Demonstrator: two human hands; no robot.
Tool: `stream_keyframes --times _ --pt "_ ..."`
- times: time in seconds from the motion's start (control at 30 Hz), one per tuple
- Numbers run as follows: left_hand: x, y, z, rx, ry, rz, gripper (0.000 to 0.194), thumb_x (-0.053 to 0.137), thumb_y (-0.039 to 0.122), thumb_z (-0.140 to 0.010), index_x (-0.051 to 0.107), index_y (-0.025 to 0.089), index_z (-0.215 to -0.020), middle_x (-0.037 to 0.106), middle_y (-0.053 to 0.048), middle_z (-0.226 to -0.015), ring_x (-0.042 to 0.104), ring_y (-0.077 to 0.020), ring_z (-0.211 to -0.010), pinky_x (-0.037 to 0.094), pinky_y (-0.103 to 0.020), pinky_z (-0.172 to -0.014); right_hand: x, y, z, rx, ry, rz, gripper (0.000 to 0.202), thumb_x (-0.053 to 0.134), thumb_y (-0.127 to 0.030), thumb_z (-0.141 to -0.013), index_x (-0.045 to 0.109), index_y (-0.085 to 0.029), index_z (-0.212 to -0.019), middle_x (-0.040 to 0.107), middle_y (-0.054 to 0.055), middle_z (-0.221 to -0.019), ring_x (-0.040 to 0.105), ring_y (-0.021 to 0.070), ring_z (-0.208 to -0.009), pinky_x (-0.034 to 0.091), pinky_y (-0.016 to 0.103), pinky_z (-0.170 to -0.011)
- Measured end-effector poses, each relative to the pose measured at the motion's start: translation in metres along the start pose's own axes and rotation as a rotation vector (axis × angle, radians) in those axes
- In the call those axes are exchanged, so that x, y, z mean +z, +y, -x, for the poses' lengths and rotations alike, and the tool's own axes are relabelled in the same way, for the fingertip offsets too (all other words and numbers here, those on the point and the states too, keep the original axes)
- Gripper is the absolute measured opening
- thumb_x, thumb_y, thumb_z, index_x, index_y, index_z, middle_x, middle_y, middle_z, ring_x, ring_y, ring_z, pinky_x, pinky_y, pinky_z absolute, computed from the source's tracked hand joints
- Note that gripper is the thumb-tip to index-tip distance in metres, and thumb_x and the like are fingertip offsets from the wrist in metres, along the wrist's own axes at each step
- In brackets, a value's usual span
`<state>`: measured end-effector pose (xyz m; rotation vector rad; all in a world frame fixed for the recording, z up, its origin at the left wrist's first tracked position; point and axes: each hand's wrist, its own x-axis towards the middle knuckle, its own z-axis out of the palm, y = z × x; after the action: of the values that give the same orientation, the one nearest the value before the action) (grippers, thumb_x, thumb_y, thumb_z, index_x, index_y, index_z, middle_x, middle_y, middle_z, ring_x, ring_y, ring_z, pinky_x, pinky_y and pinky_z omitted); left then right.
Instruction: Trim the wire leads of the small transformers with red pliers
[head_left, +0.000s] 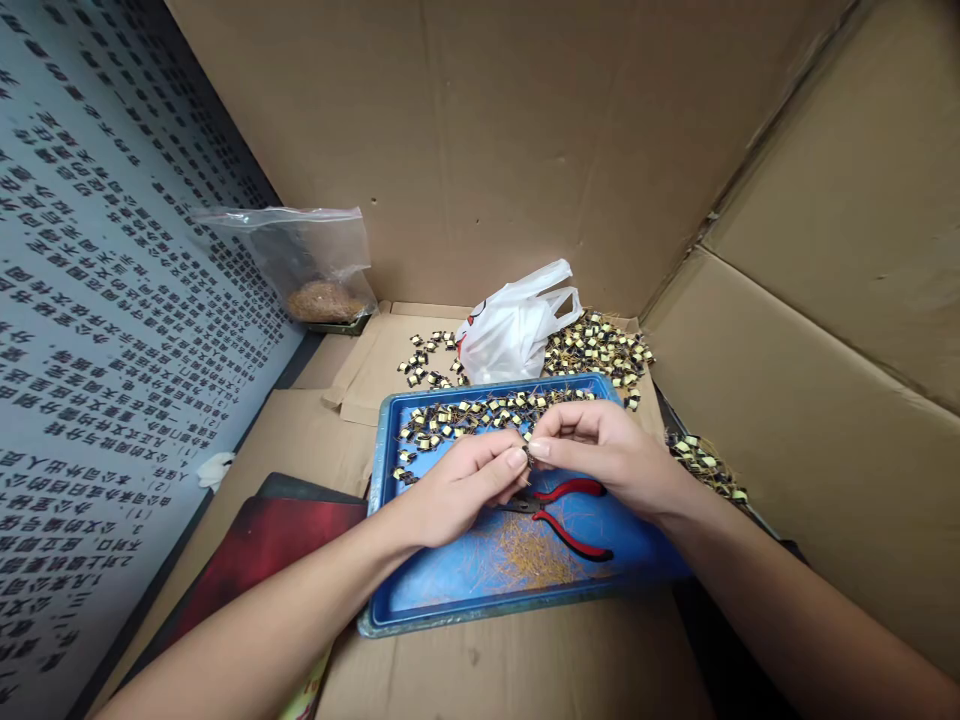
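Note:
Over the blue tray (450, 600), my left hand (476, 475) and my right hand (589, 445) meet fingertip to fingertip. Between them they pinch a small dark wire-wound coil (527, 455), mostly hidden by the fingers. Just below lie red-handled pliers (555, 505) with their jaws pointing left, partly under my left hand. Several yellow-and-black coils (435, 425) with copper wire ends fill the far side of the tray. A heap of short copper wire clippings (532, 555) lies on the tray's near part.
Behind the tray stand a white plastic bag (502, 340) and a pile of more coils (600, 345). More coils (705, 460) sit at right. A clear bag of copper wire (322, 290) is at back left, a red mat (277, 540) at left. Cardboard walls (480, 150) enclose the table.

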<state>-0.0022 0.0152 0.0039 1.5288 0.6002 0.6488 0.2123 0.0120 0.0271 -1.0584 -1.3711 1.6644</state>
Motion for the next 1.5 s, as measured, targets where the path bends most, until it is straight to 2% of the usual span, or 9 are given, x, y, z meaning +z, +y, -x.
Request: stream_keyframes --times 0.4,0.77,0.83,0.9,1.03,1.1,1.23,1.3,1.5 --pt "0.003 0.001 -0.001 -0.026 0.001 0.058 0.045 0.051 0.053 -0.106 0.053 0.016 -0.081 0.043 0.004 -0.065 0.035 -0.0096 -0.057 0.027 -0.025 -0.054 -0.004 -0.003 0.001 0.029 -0.005 0.044 0.032 0.094 -0.04 -0.071 0.074 -0.016 -0.077 0.069 0.0 -0.072 0.059 0.012 -0.068 0.045 0.024 -0.065" --pt "0.002 0.001 -0.002 -0.002 0.005 -0.012 0.047 0.049 0.054 -0.107 0.06 0.014 -0.084 0.049 0.002 -0.068 0.043 -0.0113 -0.062 0.033 -0.025 -0.059 -0.005 -0.008 0.002 0.031 -0.056 0.112 0.032 0.089 -0.045 -0.078 0.072 -0.017 -0.08 0.077 0.005 -0.078 0.068 0.0163 -0.073 0.052 0.029 -0.071" --pt "0.001 0.0 -0.002 0.011 0.026 -0.018 0.047 0.049 0.053 -0.107 0.062 0.014 -0.085 0.049 0.002 -0.068 0.043 -0.0114 -0.062 0.034 -0.026 -0.059 -0.007 -0.009 0.001 -0.018 -0.024 0.157 0.03 0.085 -0.044 -0.082 0.071 -0.018 -0.079 0.074 0.003 -0.076 0.065 0.0151 -0.07 0.051 0.028 -0.068" --pt "0.0 -0.002 -0.002 0.024 0.092 -0.017 0.046 0.049 0.053 -0.107 0.062 0.014 -0.087 0.05 0.002 -0.068 0.044 -0.0114 -0.061 0.034 -0.025 -0.059 -0.009 -0.009 0.001 -0.096 0.066 0.193 0.027 0.079 -0.043 -0.087 0.07 -0.018 -0.083 0.071 0.002 -0.076 0.065 0.0154 -0.072 0.051 0.028 -0.069" --pt "-0.002 -0.007 -0.004 0.016 0.232 0.006 0.045 0.049 0.054 -0.107 0.062 0.014 -0.09 0.047 0.003 -0.065 0.042 -0.0111 -0.059 0.033 -0.024 -0.056 -0.011 -0.009 0.004 -0.28 0.283 0.297 0.022 0.074 -0.036 -0.093 0.072 -0.019 -0.106 0.073 0.005 -0.095 0.067 0.0194 -0.088 0.055 0.033 -0.081" --pt "-0.002 -0.008 -0.004 0.005 0.209 0.049 0.045 0.048 0.054 -0.107 0.062 0.014 -0.093 0.047 0.004 -0.065 0.041 -0.0111 -0.058 0.032 -0.024 -0.055 -0.009 -0.01 0.007 -0.36 0.278 0.396 0.026 0.072 -0.03 -0.094 0.072 -0.021 -0.118 0.073 0.007 -0.107 0.068 0.0206 -0.095 0.056 0.036 -0.086" --pt "-0.001 -0.007 -0.003 0.022 0.104 0.085 0.044 0.046 0.053 -0.108 0.061 0.015 -0.092 0.046 0.003 -0.066 0.039 -0.0113 -0.059 0.031 -0.025 -0.056 -0.003 -0.01 0.007 -0.444 0.069 0.535 0.027 0.066 -0.02 -0.096 0.077 -0.025 -0.12 0.075 0.007 -0.12 0.069 0.022 -0.108 0.056 0.038 -0.091" --pt "0.0 -0.006 -0.003 0.043 0.077 0.087 0.044 0.047 0.053 -0.108 0.06 0.015 -0.09 0.045 0.003 -0.066 0.039 -0.0115 -0.06 0.031 -0.026 -0.057 -0.002 -0.01 0.006 -0.461 0.036 0.541 0.02 0.067 -0.02 -0.097 0.08 -0.026 -0.112 0.077 0.006 -0.114 0.07 0.0217 -0.108 0.055 0.038 -0.092" --pt "0.001 -0.006 -0.002 0.057 0.028 0.118 0.043 0.045 0.052 -0.109 0.059 0.015 -0.092 0.045 0.003 -0.065 0.037 -0.0118 -0.06 0.03 -0.027 -0.06 -0.001 -0.01 0.005 -0.417 0.101 0.511 0.009 0.072 -0.026 -0.095 0.081 -0.024 -0.093 0.077 0.004 -0.093 0.07 0.0196 -0.088 0.054 0.034 -0.081"
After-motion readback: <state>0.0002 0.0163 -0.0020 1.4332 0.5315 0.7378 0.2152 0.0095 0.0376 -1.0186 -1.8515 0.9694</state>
